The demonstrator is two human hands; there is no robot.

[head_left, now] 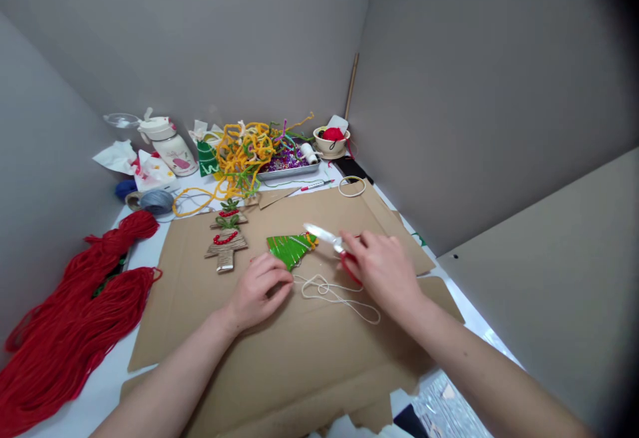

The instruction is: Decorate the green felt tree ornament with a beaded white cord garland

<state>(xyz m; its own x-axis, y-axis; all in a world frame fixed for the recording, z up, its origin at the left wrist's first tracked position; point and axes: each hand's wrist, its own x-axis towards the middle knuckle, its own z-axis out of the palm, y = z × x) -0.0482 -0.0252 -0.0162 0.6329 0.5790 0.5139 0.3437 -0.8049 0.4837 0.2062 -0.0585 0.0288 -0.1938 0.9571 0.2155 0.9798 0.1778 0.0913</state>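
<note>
My right hand (382,265) grips a pair of red-handled scissors (324,235), whose blades point left, over the tip of a green yarn-wrapped tree ornament (288,248). The ornament lies on its side, with orange yarn at its tip. Just below it, my left hand (262,286) rests on the cardboard with thumb and fingertips closed together. A thin white cord (332,289) runs from those fingertips and lies in loose loops between my hands. To the left lie two brown twine-wrapped tree ornaments (227,248) with red beads and green bows.
Cardboard (279,365) covers the table. Red yarn (74,331) lies at left, with grey twine (156,202) behind. At the back are a white bottle (177,152), tangled yellow yarn (244,152), a bead tray (289,172), a bowl (332,147) and a phone (352,168). Grey panels enclose the table.
</note>
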